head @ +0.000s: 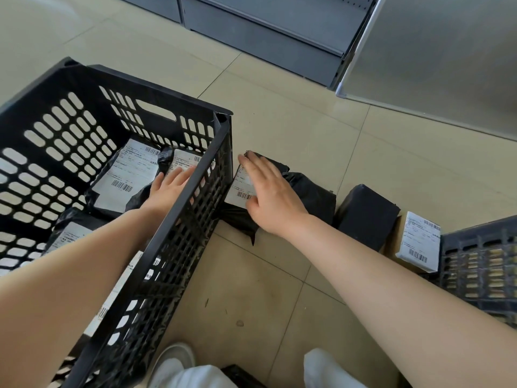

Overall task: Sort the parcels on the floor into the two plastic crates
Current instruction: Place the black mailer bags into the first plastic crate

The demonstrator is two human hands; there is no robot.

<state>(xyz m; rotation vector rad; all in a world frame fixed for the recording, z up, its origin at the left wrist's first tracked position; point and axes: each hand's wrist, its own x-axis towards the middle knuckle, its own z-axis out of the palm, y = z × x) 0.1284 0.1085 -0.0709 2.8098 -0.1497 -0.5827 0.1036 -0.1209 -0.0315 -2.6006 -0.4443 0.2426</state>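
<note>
A large black plastic crate (221, 152) stands at the left with several black-wrapped, white-labelled parcels inside. My left hand (170, 186) reaches into it, fingers straight, over a labelled parcel (131, 175). My right hand (268, 194) lies flat, fingers straight, on a black parcel with a white label (310, 191) on the floor beside the crate's right wall. To the right lie a plain black parcel (366, 217) and a brown box with a white label (419, 242). The corner of a second dark crate (481, 264) shows at the right edge.
Grey metal shelving (265, 32) runs along the back, and a frosted panel with a metal frame (436, 57) stands at the back right. The floor is beige tile (265, 289). My shoes and white trouser legs (179, 362) are at the bottom edge.
</note>
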